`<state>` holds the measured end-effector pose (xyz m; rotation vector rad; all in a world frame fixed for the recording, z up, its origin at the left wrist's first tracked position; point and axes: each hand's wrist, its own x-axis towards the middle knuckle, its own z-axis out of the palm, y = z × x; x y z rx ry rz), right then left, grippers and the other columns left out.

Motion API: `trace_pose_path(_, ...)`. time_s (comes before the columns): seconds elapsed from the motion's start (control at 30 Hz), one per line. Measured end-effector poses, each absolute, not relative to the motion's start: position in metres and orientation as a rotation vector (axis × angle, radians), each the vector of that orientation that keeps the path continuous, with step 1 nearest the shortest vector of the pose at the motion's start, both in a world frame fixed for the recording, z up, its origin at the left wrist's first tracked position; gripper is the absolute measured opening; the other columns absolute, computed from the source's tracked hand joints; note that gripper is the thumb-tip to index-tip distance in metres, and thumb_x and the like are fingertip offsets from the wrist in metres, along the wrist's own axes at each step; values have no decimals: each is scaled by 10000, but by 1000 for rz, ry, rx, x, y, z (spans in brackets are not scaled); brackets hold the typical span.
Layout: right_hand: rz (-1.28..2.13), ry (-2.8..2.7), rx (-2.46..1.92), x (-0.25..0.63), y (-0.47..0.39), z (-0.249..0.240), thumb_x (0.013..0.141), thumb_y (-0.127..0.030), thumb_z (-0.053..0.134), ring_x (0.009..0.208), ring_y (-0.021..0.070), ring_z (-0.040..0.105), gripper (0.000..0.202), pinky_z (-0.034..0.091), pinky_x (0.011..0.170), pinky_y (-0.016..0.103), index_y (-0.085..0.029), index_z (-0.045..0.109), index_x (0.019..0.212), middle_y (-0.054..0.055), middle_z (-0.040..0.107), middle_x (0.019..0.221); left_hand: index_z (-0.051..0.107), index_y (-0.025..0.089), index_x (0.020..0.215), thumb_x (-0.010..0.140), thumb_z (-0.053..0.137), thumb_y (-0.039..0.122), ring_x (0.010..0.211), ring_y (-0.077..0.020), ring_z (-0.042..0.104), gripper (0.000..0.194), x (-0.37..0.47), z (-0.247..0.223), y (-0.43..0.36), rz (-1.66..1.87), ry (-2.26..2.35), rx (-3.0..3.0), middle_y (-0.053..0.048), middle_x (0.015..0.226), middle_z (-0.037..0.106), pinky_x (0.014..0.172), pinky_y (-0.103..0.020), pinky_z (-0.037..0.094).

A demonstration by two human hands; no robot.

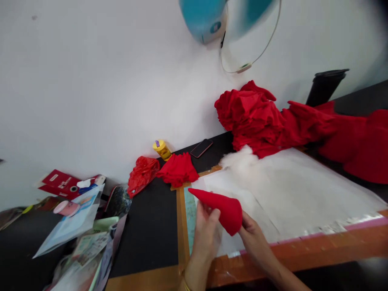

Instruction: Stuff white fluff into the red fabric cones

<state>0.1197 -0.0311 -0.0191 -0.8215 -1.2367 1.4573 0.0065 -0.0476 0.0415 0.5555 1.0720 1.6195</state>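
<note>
cone of smooth red fabric (226, 208), over the flat white table covering (321, 190), is clasped about mid-length by our left hand (206, 226); our right hand (254, 234) is nearer the wide end, fingertips hidden, so we cannot tell its grip. the long axis slants leftward, away from us. fluffy white fibre (241, 163) lies beyond.

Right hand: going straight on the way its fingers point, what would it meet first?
The right hand would likely meet the red cone first, at its wide end, which it seems to touch. Whether it reaches inside or behind there is hidden.
</note>
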Motion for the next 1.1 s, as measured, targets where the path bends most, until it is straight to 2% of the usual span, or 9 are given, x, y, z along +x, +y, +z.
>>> trace_pose_path(0.13, 977, -1612, -750, 113, -31, -21, 946, -205, 492, 983, 236, 629, 269, 561, 856, 370, -233, 685, 1131, 100, 673, 1076, 618, 169, 1180, 733, 794, 390, 1145, -275, 627, 529, -4, 52, -43, 1697, 1098, 294, -138, 1241, 661, 1003, -385, 489)
trace_pose_path(0.23, 581, -1889, -669, 104, -33, -33, 939, -117, 446, 947, 243, 611, 304, 579, 770, 373, -212, 699, 1077, 119, 670, 1049, 622, 139, 1136, 761, 765, 305, 1062, -298, 673, 434, -7, 52, -43, 1612, 1100, 87, -143, 1112, 705, 962, -429, 526)
trace_pose_path(0.33, 281, -2011, -635, 96, -31, -44, 930, -93, 439, 1029, 285, 589, 350, 580, 825, 456, -185, 664, 1181, 139, 675, 1080, 621, 135, 1125, 759, 741, 206, 982, -298, 703, 392, -4, 48, -43, 1560, 1074, 48, -120, 1014, 726, 926, -454, 549)
trace_pose_path(0.4, 185, -2016, -680, 94, -29, -47, 920, -89, 437, 1101, 310, 568, 415, 571, 868, 500, -162, 597, 1296, 160, 663, 1125, 629, 126, 1114, 758, 736, 177, 955, -268, 707, 375, 0, 44, -43, 1565, 1060, 81, -126, 1032, 727, 916, -414, 556)
trace_pose_path(0.53, 267, -2039, -771, 107, -29, -37, 900, -69, 430, 1075, 299, 592, 475, 594, 836, 466, -155, 550, 1351, 178, 641, 1174, 643, 125, 1088, 791, 719, 195, 908, -208, 705, 315, -1, 36, -37, 1614, 1037, 52, -128, 1064, 725, 879, -335, 567)
trace_pose_path(0.7, 421, -1933, -737, 134, -40, -24, 893, -34, 461, 1160, 261, 582, 552, 557, 923, 429, -246, 495, 1402, 142, 581, 1335, 658, 119, 1010, 847, 681, 301, 833, -220, 713, 246, -15, 30, -28, 1600, 969, -108, -110, 951, 733, 834, -378, 587)
trace_pose_path(0.9, 728, -1907, -673, 120, -48, -17, 917, -130, 479, 1212, 270, 590, 508, 527, 1008, 429, -223, 469, 1417, 134, 623, 1316, 643, 140, 1103, 762, 777, 342, 886, -236, 717, 418, -2, 31, -36, 1612, 1014, 35, -107, 1036, 730, 874, -388, 569)
trace_pose_path(1.0, 927, -1917, -631, 116, -48, -18, 912, -198, 527, 1273, 291, 549, 534, 500, 1046, 457, -220, 438, 1438, 147, 553, 1408, 623, 144, 1153, 685, 834, 270, 881, -227, 713, 529, 7, 32, -44, 1593, 1142, 187, -104, 1044, 728, 848, -348, 566)
trace_pose_path(1.1, 1136, -1858, -625, 120, -51, -28, 926, -216, 513, 1347, 271, 487, 618, 474, 1076, 448, -235, 310, 1509, 139, 466, 1494, 599, 157, 1195, 652, 845, 222, 887, -219, 707, 599, 11, 32, -50, 1587, 1184, 279, -94, 1044, 722, 823, -327, 565)
